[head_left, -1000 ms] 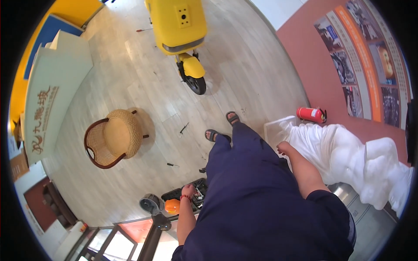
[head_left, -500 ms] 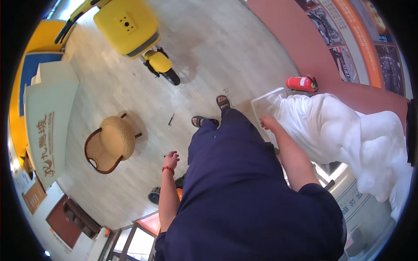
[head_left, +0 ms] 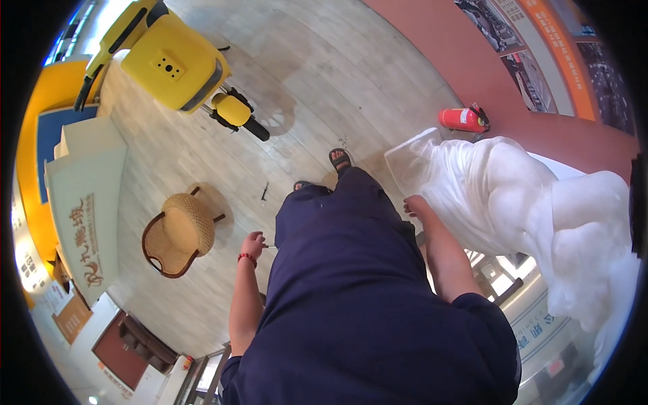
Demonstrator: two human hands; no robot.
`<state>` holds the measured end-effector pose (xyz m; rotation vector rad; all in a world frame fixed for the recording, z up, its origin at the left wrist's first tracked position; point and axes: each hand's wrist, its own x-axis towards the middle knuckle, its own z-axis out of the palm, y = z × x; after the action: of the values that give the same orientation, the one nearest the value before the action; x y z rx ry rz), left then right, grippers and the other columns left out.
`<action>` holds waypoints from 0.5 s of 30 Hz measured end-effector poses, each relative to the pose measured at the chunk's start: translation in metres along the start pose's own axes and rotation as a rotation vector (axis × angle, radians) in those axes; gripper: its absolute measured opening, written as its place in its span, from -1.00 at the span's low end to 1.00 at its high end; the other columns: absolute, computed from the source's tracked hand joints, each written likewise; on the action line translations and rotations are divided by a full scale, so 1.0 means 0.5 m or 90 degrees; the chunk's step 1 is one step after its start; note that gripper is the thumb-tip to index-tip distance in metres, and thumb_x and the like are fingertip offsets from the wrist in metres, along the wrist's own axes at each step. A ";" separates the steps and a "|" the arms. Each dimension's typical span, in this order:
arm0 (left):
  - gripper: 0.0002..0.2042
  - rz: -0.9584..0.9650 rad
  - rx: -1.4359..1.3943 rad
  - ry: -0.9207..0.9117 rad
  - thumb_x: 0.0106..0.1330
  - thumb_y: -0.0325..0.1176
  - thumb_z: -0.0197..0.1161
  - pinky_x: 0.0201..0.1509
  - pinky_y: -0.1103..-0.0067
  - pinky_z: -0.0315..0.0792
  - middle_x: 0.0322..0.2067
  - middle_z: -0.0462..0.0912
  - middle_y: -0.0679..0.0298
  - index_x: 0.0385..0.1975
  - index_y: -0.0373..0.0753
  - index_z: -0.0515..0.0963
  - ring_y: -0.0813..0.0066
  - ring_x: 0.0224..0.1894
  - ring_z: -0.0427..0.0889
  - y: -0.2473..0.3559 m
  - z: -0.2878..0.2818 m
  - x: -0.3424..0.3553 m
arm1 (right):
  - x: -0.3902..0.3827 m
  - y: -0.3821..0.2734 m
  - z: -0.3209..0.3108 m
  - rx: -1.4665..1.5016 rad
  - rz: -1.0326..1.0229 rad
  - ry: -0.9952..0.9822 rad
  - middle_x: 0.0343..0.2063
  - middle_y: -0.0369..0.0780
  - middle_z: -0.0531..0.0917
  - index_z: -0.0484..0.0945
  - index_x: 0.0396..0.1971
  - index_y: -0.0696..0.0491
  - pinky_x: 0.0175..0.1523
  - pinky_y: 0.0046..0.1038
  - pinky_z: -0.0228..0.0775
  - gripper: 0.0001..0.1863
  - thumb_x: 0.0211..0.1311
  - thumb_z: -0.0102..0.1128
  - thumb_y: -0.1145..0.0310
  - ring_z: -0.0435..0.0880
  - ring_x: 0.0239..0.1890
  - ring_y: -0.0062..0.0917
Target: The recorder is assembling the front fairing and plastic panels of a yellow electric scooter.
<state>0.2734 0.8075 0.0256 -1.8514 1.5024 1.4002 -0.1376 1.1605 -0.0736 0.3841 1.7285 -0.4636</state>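
My left hand (head_left: 252,244), with a red bead bracelet (head_left: 248,259) at its wrist, hangs beside my dark trousers (head_left: 337,229). Its fingers are curled, and a thin light sliver sticks out from them toward my leg, too small to name. On my other side, my right hand (head_left: 416,206) hangs with loosely curled fingers, and nothing shows in it. It is nearest to the base of a white draped statue (head_left: 499,185), apart from it. My feet in dark sandals (head_left: 340,160) stand on the floor.
A wicker chair (head_left: 181,233) stands at the left, near a pale counter (head_left: 88,196). Ahead are a yellow scooter-like vehicle (head_left: 172,64) and, at the right, a red fire extinguisher (head_left: 464,119) by a reddish wall base. A small dark slender thing (head_left: 265,192) lies on the wooden floor (head_left: 317,81).
The view has shifted a little; the chair and counter sit further right and lower, the vehicle further left. My left hand has swung back slightly, and the thin sliver now shows at its fingers.
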 end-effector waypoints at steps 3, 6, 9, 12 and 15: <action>-0.69 0.004 -0.004 0.001 0.15 -0.36 -0.04 -0.32 0.60 0.45 -0.36 0.57 0.16 -0.13 -0.35 0.43 0.47 -0.43 0.57 0.039 0.000 0.003 | 0.001 -0.018 0.004 0.023 -0.007 -0.009 -0.50 -0.21 0.52 0.44 -0.32 0.12 -0.40 -0.39 0.35 -0.76 0.07 -0.02 0.30 0.53 -0.50 -0.47; -0.70 0.019 0.022 -0.006 0.16 -0.34 -0.01 -0.31 0.59 0.45 -0.34 0.59 0.20 -0.14 -0.29 0.45 0.50 -0.42 0.58 0.069 0.001 0.009 | 0.001 -0.032 0.001 0.043 -0.017 -0.006 -0.48 -0.21 0.52 0.44 -0.31 0.10 -0.36 -0.38 0.35 -0.76 0.07 -0.02 0.29 0.53 -0.48 -0.47; -0.71 0.049 0.060 -0.004 0.15 -0.33 -0.01 -0.30 0.59 0.45 -0.36 0.60 0.19 -0.16 -0.27 0.47 0.50 -0.43 0.59 0.084 0.001 0.023 | -0.002 -0.040 -0.007 0.064 -0.023 0.004 -0.47 -0.22 0.51 0.45 -0.30 0.09 -0.33 -0.38 0.34 -0.76 0.07 -0.02 0.28 0.52 -0.47 -0.47; -0.71 0.033 0.084 0.003 0.14 -0.32 -0.01 -0.28 0.58 0.45 -0.37 0.60 0.20 -0.17 -0.25 0.48 0.50 -0.44 0.59 0.085 0.003 0.049 | -0.011 -0.051 -0.016 0.073 -0.014 0.009 -0.49 -0.22 0.50 0.44 -0.30 0.09 -0.31 -0.37 0.34 -0.76 0.07 -0.01 0.28 0.52 -0.46 -0.46; -0.71 -0.004 0.097 -0.024 0.14 -0.29 -0.01 -0.23 0.55 0.44 -0.36 0.61 0.19 -0.20 -0.25 0.50 0.46 -0.38 0.59 0.075 0.004 0.076 | -0.023 -0.060 -0.023 0.074 0.008 0.024 -0.50 -0.21 0.50 0.44 -0.31 0.09 -0.30 -0.36 0.35 -0.77 0.07 0.00 0.29 0.51 -0.43 -0.45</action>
<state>0.2367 0.7758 0.0029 -1.7266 1.5388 1.2723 -0.1600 1.1404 -0.0575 0.4894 1.7388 -0.5524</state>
